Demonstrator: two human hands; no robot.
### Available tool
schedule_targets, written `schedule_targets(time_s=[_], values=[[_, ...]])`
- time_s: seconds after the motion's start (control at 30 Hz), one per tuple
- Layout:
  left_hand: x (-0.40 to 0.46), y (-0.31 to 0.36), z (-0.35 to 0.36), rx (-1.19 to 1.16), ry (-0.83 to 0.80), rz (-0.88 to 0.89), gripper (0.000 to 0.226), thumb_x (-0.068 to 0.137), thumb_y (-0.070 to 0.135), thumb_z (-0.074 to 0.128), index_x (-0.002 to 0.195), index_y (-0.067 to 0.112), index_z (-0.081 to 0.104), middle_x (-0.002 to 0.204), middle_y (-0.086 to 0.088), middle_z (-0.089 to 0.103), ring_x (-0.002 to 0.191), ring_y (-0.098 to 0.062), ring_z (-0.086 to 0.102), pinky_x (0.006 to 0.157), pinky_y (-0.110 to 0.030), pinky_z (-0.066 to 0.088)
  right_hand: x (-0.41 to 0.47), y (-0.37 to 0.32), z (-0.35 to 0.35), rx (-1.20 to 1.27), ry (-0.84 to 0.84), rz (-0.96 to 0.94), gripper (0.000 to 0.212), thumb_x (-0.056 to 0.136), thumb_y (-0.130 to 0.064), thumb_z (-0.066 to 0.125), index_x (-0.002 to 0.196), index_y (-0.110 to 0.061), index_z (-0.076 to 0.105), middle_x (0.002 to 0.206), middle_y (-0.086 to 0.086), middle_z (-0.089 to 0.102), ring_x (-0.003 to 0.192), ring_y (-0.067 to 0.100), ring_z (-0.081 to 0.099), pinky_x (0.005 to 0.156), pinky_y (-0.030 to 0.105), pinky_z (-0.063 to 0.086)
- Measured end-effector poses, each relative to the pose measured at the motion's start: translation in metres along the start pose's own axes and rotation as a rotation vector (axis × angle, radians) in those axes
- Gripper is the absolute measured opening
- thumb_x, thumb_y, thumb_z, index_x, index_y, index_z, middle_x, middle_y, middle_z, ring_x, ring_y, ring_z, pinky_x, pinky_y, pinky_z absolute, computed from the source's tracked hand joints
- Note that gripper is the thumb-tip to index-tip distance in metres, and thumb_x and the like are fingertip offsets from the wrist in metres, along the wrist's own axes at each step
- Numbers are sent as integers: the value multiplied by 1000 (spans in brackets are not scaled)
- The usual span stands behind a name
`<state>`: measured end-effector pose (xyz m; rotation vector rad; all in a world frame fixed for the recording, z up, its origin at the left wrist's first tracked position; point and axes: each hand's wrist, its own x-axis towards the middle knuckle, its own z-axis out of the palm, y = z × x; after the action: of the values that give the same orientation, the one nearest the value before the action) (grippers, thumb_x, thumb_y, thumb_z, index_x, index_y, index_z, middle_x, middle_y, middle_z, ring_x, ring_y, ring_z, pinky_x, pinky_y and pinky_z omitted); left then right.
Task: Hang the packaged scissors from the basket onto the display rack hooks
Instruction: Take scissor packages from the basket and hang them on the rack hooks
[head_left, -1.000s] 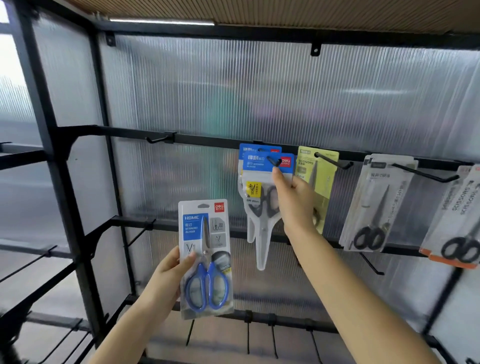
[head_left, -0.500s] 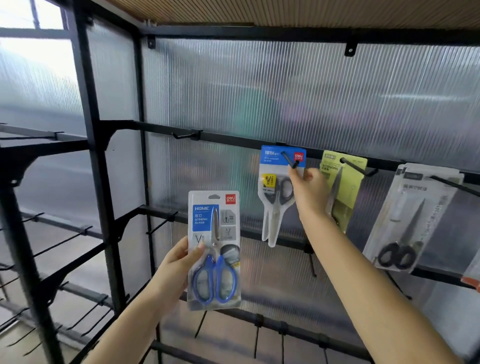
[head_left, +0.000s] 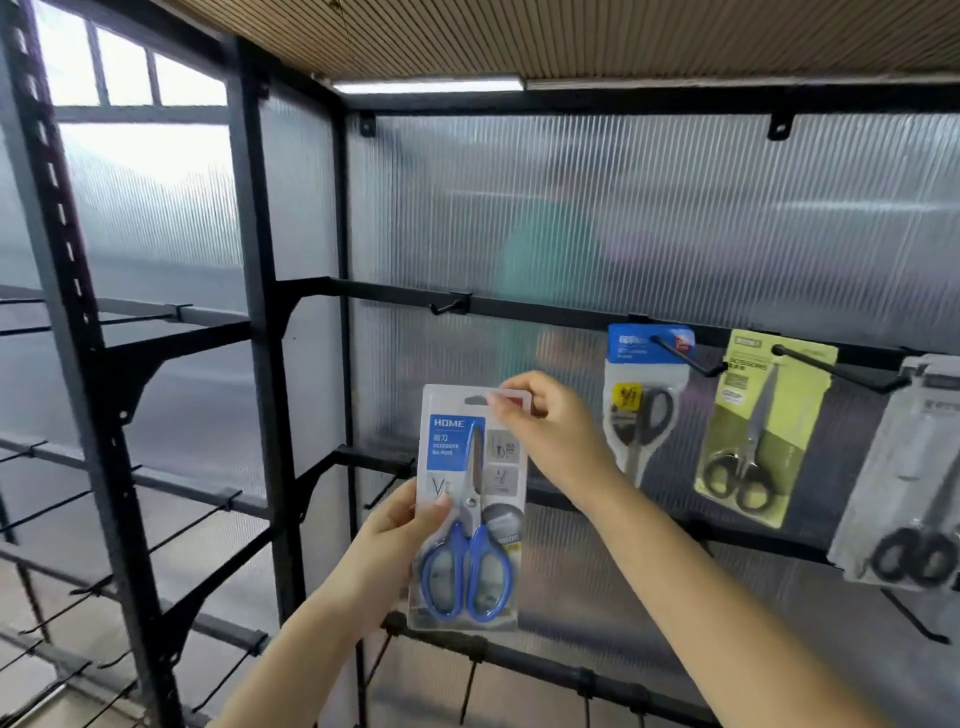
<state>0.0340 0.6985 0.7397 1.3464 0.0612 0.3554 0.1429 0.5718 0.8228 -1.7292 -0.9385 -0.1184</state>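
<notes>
Both hands, left (head_left: 395, 540) and right (head_left: 545, 431), pinch the pack (head_left: 470, 506); its blurred hang-slot may miss the hook (head_left: 451, 306).

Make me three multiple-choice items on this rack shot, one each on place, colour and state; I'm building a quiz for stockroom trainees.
1. Where is the empty hook?
A. upper rail, left of the hung packs
B. right of the hung packs
C. bottom rail

2. What colour are the handles in the held scissors pack?
A. black
B. blue
C. green

3. What is the pack's state?
A. hung
B. held in both hands
C. lying flat

Answers: 1 A, the bare hook sits left of the blue-topped pack. 2 B, blue loops show. 3 B, left hand grips its side, right hand pinches its top.
</notes>
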Motion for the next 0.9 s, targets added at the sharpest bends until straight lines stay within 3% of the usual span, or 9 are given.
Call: schedule_targets(time_s=[0.13, 0.33, 0.5, 0.63, 0.77, 0.9], values=[[9, 12, -31, 56, -17, 34, 28, 88, 24, 52, 112, 15, 61, 106, -7, 72, 96, -26, 69, 75, -34, 56, 30, -21, 14, 34, 69, -54, 4, 89, -20, 63, 88, -16, 63, 76, -8, 63, 63, -9, 55, 61, 8, 43], [26, 19, -59, 62, 32, 60, 25, 85, 24, 55, 100, 7, 65, 94, -11, 72, 82, -23, 68, 77, -39, 54, 70, -46, 27, -59, 130, -91, 6, 85, -19, 69, 85, -16, 63, 74, -9, 64, 65, 0, 58, 62, 12, 46], [43, 31, -64, 44, 16, 79, 38, 76, 33, 61, 100, 4, 65, 87, -10, 69, 73, -21, 64, 64, -31, 51, 97, -48, 34, -78, 202, -27, 7, 85, -19, 69, 82, -17, 63, 76, -8, 63, 69, 3, 59, 62, 15, 45], [51, 30, -67, 27, 11, 68, 20, 90, 20, 56, 96, 3, 64, 78, -7, 67, 58, -9, 63, 48, -18, 47, 100, -46, 37, -74, 241, -11, 14, 84, -18, 69, 73, -21, 61, 74, -5, 65, 70, 8, 61, 63, 20, 48], [52, 25, -72, 40, -6, 52, 22, 92, 19, 53, 99, 2, 64, 82, -10, 68, 63, -16, 64, 52, -25, 53, 102, -36, 39, -121, 284, 16, 14, 83, -19, 70, 72, -21, 61, 80, 2, 68, 79, 19, 66, 71, 32, 52], [63, 23, -75, 72, 28, 48, 20, 92, 22, 54, 99, 7, 64, 82, -7, 70, 68, -17, 66, 62, -33, 54, 112, -22, 41, -108, 298, 100, 9, 83, -25, 71, 79, -19, 64, 84, 1, 68, 85, 20, 67, 74, 33, 51]])
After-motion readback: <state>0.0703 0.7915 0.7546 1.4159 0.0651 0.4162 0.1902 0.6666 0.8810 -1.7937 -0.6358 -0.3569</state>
